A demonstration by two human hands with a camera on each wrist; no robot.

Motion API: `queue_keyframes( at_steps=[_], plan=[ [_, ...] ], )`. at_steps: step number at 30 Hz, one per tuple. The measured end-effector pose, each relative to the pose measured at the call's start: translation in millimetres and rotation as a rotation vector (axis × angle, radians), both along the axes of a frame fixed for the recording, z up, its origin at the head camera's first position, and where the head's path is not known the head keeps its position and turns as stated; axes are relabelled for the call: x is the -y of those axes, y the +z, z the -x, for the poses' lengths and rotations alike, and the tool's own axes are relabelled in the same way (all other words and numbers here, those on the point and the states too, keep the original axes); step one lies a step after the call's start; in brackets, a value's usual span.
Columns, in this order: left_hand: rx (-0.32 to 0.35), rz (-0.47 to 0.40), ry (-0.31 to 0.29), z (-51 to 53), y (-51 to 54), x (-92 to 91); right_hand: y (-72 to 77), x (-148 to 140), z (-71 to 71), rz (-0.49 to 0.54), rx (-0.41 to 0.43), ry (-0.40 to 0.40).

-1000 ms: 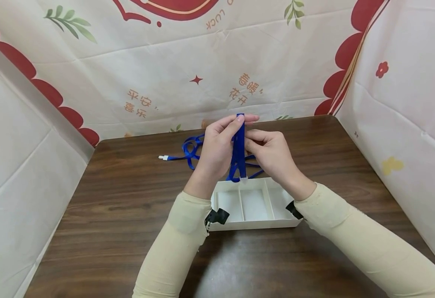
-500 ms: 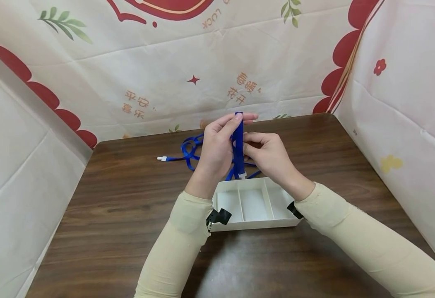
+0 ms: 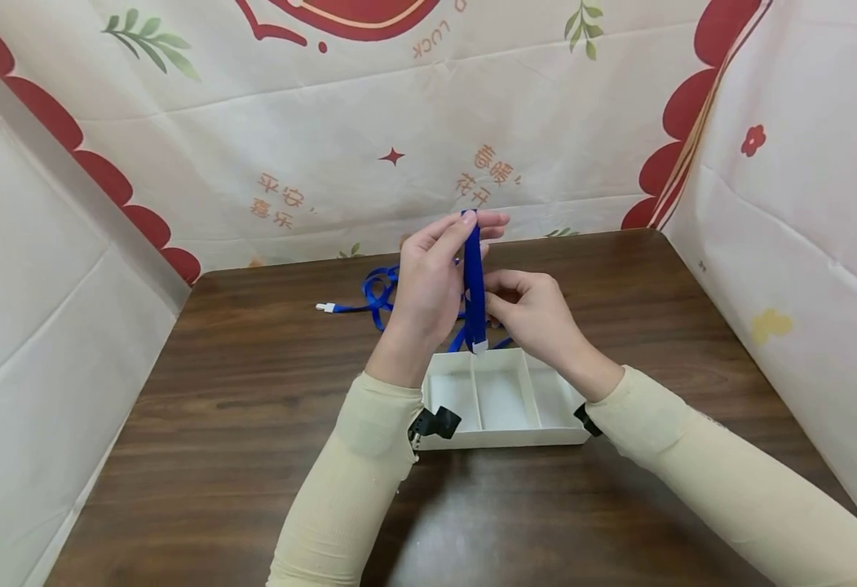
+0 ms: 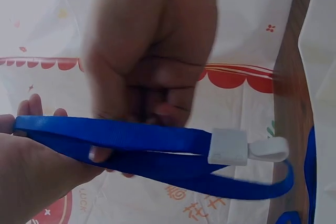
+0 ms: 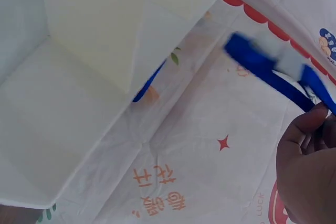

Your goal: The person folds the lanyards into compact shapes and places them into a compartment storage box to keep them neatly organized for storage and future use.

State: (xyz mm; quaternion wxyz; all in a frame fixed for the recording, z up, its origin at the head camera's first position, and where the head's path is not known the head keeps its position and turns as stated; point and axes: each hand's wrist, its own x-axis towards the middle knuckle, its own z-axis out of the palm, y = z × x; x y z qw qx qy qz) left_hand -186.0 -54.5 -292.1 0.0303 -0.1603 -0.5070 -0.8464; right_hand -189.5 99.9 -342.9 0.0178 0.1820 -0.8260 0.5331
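A folded blue lanyard point(image 3: 474, 285) hangs upright above the back edge of a white divided box point(image 3: 509, 439). At its top, my left hand point(image 3: 431, 281) pinches the strap between thumb and fingers. My right hand point(image 3: 534, 310) holds the strap lower down, from the right side; its fingertips are partly hidden behind the lanyard. The left wrist view shows the right thumb reaching into the folded loop. A white plastic clip point(image 4: 228, 147) sits at the lanyard's lower end. In the right wrist view, the right hand's curled fingers point(image 5: 302, 135) grip the blue strap.
Another length of blue lanyard point(image 3: 377, 302) lies coiled on the brown wooden table point(image 3: 252, 391) behind the box, with a white clip point(image 3: 325, 307) at its left end. Printed cloth walls point(image 3: 399, 98) stand at the back and both sides.
My right hand has slid slightly down along the strap. The loop that hung beside the strap's lower end is now drawn in. My left hand keeps its pinch at the top.
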Motion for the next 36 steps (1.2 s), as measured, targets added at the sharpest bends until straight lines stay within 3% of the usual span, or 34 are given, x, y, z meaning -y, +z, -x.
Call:
queue_keyframes(
  at_steps=[13, 16, 19, 24, 29, 36],
  plan=[
    [0.004, -0.004, -0.011, -0.4, 9.7, -5.6, -9.1, -13.6, 5.8, -0.117, 0.094, 0.06],
    [0.012, -0.006, -0.008, -0.7, 10.5, -4.2, -8.8, -14.7, 5.9, -0.106, 0.066, 0.061],
    [0.016, -0.004, -0.002, -1.0, 11.6, -2.2, -7.8, -15.4, 5.8, -0.089, -0.022, 0.054],
    [-0.002, 0.008, -0.001, -3.4, 17.0, 0.6, -1.0, -15.6, 7.4, -0.149, -0.132, 0.07],
    [-0.025, 0.005, -0.008, -8.4, 24.6, 0.0, 2.8, -16.3, 10.1, -0.257, -0.133, 0.099],
    [-0.044, -0.003, -0.033, -18.8, 31.5, -0.7, 0.0, -18.4, 11.5, -0.332, -0.09, 0.133]
  ],
)
